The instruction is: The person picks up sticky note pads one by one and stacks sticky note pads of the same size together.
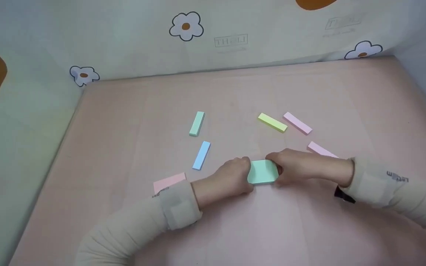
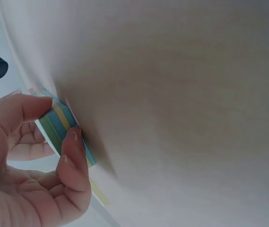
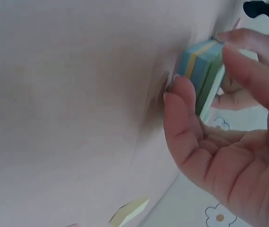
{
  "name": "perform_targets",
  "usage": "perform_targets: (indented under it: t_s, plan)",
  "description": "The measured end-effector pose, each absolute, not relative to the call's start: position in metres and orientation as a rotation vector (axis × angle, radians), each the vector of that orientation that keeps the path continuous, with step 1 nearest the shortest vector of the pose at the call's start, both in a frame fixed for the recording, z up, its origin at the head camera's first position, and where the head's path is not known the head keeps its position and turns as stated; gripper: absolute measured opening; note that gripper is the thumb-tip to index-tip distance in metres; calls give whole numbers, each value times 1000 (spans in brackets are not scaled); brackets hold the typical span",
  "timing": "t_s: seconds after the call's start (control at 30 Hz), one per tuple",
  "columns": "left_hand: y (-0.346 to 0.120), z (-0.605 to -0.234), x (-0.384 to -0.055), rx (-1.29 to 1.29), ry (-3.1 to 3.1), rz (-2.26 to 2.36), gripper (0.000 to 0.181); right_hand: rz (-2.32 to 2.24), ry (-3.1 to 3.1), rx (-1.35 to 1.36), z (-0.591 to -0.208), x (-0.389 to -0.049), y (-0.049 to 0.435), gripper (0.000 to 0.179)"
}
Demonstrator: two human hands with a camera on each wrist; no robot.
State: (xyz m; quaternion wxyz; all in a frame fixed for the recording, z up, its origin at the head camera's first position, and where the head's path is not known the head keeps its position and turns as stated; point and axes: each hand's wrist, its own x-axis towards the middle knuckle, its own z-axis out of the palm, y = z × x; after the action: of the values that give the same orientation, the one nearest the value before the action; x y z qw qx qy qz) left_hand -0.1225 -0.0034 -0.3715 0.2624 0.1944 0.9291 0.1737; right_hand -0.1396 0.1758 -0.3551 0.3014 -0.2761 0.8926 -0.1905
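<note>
Between both hands is a stack of square sticky note pads [image 1: 263,172], light green on top. From the wrist views its side shows green, blue and yellow layers [image 2: 58,120]. My left hand [image 1: 232,177] pinches the left side with thumb and curled fingers, and my right hand [image 1: 293,164] grips the right side the same way. Whether the stack rests on the table or sits slightly above it, I cannot tell. Close to the left wrist lies a pink sticky note pad [image 1: 168,181], partly covered by the sleeve.
Beyond the hands, narrow strips lie on the pink tabletop [image 1: 124,122]: green [image 1: 197,123], blue [image 1: 201,155], yellow [image 1: 272,122] and pink [image 1: 297,123]. Another pink strip [image 1: 321,149] is partly behind the right forearm. A flower-patterned curtain [image 1: 135,40] borders the table's back.
</note>
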Motion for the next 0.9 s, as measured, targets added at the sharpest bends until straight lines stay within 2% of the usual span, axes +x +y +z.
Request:
perform_targets:
  t_s: [0.33,0.9]
  plan:
    - [-4,-372,-124,565,2499,458,48,-513,2480,-698,-363,-129,170,35]
    - [-6,-372,-128,518,2471,480,52,-532,2470,-615,-367,-131,169,45]
